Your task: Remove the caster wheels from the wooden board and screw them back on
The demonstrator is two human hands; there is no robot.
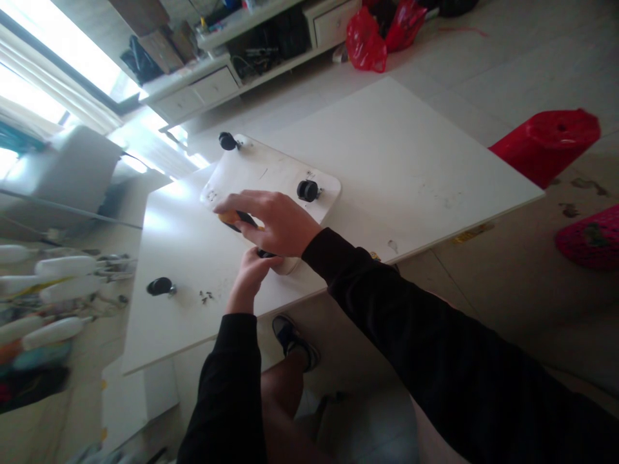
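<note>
My right hand (275,222) is wrapped round the yellow-and-black handle of a screwdriver (235,220), above the near part of a white board with rounded corners (265,169). The screwdriver's tip is hidden. Just below, my left hand (249,274) grips a black caster (265,254) at the board's near edge, mostly covered by fingers. Two other black casters stand upright on the board, one at the far left corner (227,141) and one at the right (307,190). A loose caster (160,286) lies on the white table (377,161), beside several small screws (206,296).
A red stool (541,145) stands past the table's right end, with a pink basket (590,238) nearer. Behind the table are a white cabinet (213,87) and red plastic bags (367,42). White bottle-like objects (65,267) are at the left. My shoe (290,338) shows below the near edge.
</note>
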